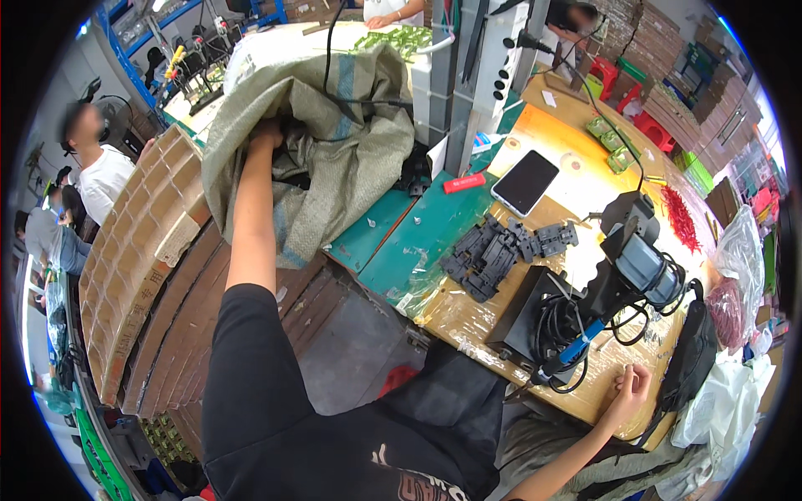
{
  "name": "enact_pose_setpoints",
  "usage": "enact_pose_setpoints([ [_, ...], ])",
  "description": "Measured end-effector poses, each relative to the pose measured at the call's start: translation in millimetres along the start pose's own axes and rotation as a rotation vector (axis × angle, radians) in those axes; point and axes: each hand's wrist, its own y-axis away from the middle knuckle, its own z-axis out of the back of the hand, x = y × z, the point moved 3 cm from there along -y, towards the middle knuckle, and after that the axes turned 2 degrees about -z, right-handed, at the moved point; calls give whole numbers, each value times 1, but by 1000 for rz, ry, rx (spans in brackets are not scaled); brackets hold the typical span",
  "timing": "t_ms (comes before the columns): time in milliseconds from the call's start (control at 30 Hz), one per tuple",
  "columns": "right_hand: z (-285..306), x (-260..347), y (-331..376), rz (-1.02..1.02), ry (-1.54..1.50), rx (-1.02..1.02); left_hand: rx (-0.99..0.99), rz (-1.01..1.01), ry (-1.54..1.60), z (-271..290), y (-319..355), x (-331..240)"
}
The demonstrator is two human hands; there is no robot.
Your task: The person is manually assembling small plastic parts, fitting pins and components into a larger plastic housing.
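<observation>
While our left hand [266,134] reaches into the mouth of the grey-green woven plastic sack [334,150], our right hand [628,386] rests loosely curled on the wooden table [468,313].

We judge the sack soft, floppy and light, best taken at its bunched rim; it slumps at the table's far left edge, folding around our left grip, whose fingers are hidden inside, so we cannot tell what they clasp. Black plastic parts [501,250] lie well apart from both hands.

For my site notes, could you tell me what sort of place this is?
Probably a small assembly workshop: a pile of black plastic parts on the workbench, a woven sack the left hand reaches into, and stacked cardboard.
</observation>
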Motion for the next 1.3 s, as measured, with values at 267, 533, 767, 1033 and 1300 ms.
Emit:
enact_pose_setpoints([
  [267,4,1,2,37,-20,8,-339,-58,175,7,10,12],
  [533,0,5,3,18,-82,54,-542,-231,159,41,25,73],
  [767,13,-15,-1,33,-96,76,-252,54,250,54,56,-9],
  [1033,9,3,4,57,15,30,48,294,469,72,81,16],
  [1300,12,12,7,94,90,24,330,376,737,88,86,1],
])
